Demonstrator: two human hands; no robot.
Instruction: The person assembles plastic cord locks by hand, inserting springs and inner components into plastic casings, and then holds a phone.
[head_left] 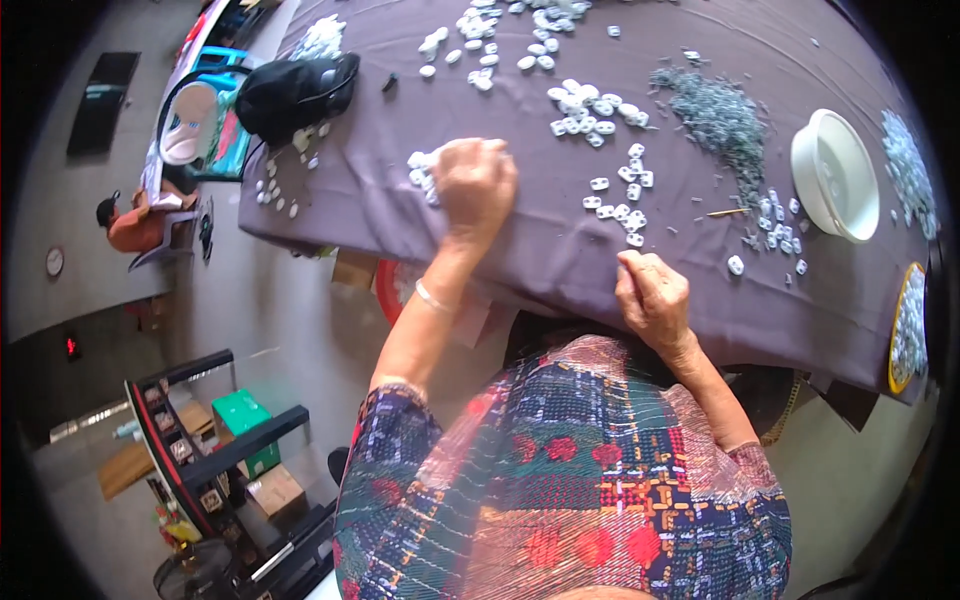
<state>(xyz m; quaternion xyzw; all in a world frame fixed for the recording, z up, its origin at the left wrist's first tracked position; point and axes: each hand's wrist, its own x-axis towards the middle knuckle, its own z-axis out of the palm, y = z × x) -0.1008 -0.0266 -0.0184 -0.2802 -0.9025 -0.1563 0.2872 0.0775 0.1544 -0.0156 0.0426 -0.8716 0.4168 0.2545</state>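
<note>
My left hand point(476, 192) is closed just above the dark cloth, its fingers curled down out of sight. Beside it lies a small cluster of white plastic pieces point(418, 178), partly covered by the hand. At the table's near edge my right hand point(655, 297) is closed with thumb and fingers pressed together. Whatever either hand holds is hidden or too small to make out. Small white oval pieces with dark holes point(622, 213) lie just beyond my right hand. Farther off is another group of these white pieces point(590, 108).
A heap of small grey-blue parts point(715, 115) lies right of the middle, near a thin brass-coloured tool point(727, 212). A white bowl point(838, 180) and a yellow-rimmed tray point(893, 370) stand at the right. A black bag point(295, 95) sits at the left. Another person point(135, 225) sits far left.
</note>
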